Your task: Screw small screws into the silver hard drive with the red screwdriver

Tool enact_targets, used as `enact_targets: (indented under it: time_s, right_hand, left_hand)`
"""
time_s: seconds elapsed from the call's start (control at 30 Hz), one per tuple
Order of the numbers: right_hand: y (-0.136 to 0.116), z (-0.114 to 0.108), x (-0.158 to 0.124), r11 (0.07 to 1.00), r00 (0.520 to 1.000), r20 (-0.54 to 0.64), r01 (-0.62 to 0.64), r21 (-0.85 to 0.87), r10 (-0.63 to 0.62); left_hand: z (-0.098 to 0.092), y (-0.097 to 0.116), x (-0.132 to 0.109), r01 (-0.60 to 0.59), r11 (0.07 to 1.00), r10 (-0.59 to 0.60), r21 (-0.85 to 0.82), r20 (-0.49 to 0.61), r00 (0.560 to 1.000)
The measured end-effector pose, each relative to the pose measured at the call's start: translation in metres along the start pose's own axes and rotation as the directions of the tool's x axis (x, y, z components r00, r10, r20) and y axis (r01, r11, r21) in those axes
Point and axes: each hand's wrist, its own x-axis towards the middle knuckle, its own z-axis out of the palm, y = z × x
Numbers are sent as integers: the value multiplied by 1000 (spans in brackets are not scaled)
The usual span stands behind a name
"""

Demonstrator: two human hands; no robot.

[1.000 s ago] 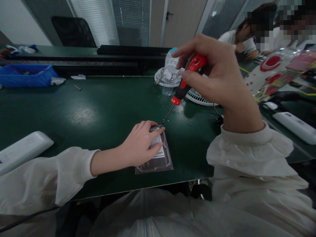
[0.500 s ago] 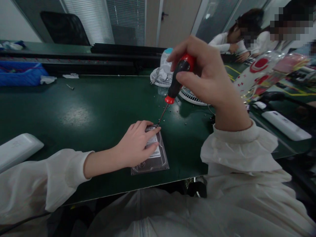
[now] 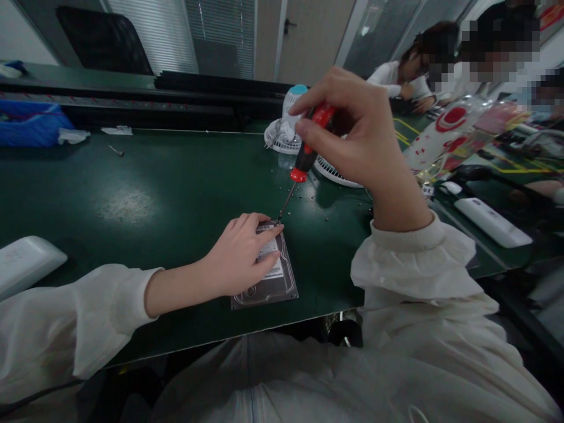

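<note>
A flat hard drive (image 3: 282,285) with a white label lies on the green table near its front edge. My left hand (image 3: 240,255) rests on it, palm down with the fingers spread, hiding much of its left side. Above the table my right hand (image 3: 352,132) is wrapped round the red and black handle of a screwdriver (image 3: 305,157). The shaft slants down to the left, and its tip meets the drive's far right corner, close to my left fingertips. Whether a screw sits under the tip is too small to tell.
Several small screws (image 3: 326,219) lie scattered beyond the drive. White fan grilles (image 3: 337,173) and a blue-capped bottle (image 3: 291,106) stand farther back. A blue bin (image 3: 30,124) is at left, a white device (image 3: 30,264) nearer. Co-workers (image 3: 399,76) sit at the far right.
The whole view has shifted slightly to the left. My right hand has turned a little on the screwdriver handle, while the tip stays at the same corner. My left hand keeps its place.
</note>
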Motion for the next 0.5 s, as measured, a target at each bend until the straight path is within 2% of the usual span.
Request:
enact_targets:
  time_s: [0.1,0.2,0.5]
  right_hand:
    - [0,1,-1,999,1000,-13,-8,35,8]
    - [-2,-1,-3,997,999,27,-23,68,21]
    - [-1,-4,-2,999,999,8,-41,32,41]
  left_hand:
    - [0,0,0,1,1000,-1,2,2,1000]
    - [0,0,0,5,1000,-5,3,8,1000]
    - [-1,0,0,1,1000,-1,-11,9,1000]
